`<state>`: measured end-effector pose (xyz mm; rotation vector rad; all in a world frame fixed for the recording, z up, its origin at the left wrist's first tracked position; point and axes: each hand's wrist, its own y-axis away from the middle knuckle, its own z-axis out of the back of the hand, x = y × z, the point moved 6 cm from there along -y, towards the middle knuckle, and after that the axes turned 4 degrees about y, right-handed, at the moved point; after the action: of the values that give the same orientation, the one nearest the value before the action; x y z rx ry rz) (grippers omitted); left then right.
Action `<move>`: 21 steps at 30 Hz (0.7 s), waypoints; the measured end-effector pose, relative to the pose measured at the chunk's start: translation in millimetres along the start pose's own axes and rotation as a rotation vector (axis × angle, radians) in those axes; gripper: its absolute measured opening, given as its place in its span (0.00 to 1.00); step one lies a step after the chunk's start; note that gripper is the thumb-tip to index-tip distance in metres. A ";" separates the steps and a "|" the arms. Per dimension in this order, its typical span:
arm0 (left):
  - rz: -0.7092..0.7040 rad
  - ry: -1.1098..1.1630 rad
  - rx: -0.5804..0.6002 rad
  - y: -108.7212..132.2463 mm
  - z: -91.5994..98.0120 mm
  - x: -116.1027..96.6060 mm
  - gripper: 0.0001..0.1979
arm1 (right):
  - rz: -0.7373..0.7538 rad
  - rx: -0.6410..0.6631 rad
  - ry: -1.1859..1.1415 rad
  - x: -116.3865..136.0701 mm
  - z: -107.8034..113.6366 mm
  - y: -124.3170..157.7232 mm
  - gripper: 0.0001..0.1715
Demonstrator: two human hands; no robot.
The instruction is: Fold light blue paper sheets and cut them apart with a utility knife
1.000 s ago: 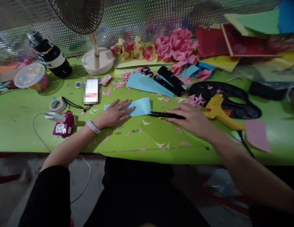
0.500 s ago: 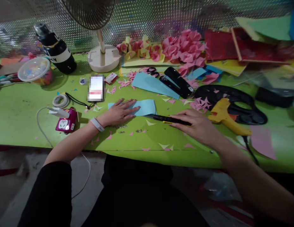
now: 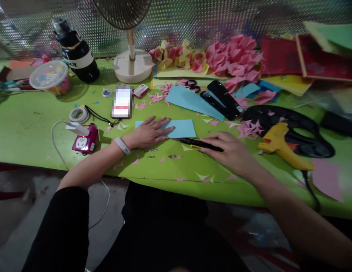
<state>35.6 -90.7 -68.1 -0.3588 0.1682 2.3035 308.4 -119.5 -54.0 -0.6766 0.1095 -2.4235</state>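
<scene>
My left hand (image 3: 153, 132) lies flat with its fingers spread over the left part of a light blue strip of paper (image 3: 184, 128) on the green table. A utility knife (image 3: 201, 143), black with a yellow part, is gripped in my right hand (image 3: 231, 151). Its blade points left and meets the paper's near edge, close to my left fingertips. Whether the blade lies under the paper or just beside it, I cannot tell. Small pink and pale yellow scraps (image 3: 202, 176) are scattered nearby.
Behind the paper lie more blue paper (image 3: 189, 100) and a black stapler (image 3: 224, 100). On the right is a yellow glue gun (image 3: 283, 145) with its cord. A phone (image 3: 121, 102), tape roll (image 3: 78, 115) and purple power socket (image 3: 85, 140) are left. Pink paper flowers (image 3: 232, 56) stand behind.
The view has shifted, moving the table's things rightward in the picture. The knife has slid slightly left along the paper's near edge. My left hand stays pressed on the paper.
</scene>
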 end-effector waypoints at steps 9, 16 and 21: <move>0.024 0.036 0.021 -2.5 -0.9 -5.4 0.27 | 0.020 0.007 0.009 8.2 -2.3 -4.4 0.23; 0.018 0.227 -0.023 13.6 30.4 18.1 0.25 | 0.033 -0.005 0.031 -5.1 0.9 -0.2 0.22; 0.065 0.317 -0.031 23.6 40.0 39.5 0.18 | 0.036 0.022 0.041 -6.4 4.3 2.9 0.20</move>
<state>-15.6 -70.3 -42.0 -0.7435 0.3052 2.3023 316.5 -117.7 -53.8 -0.6102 0.1103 -2.4015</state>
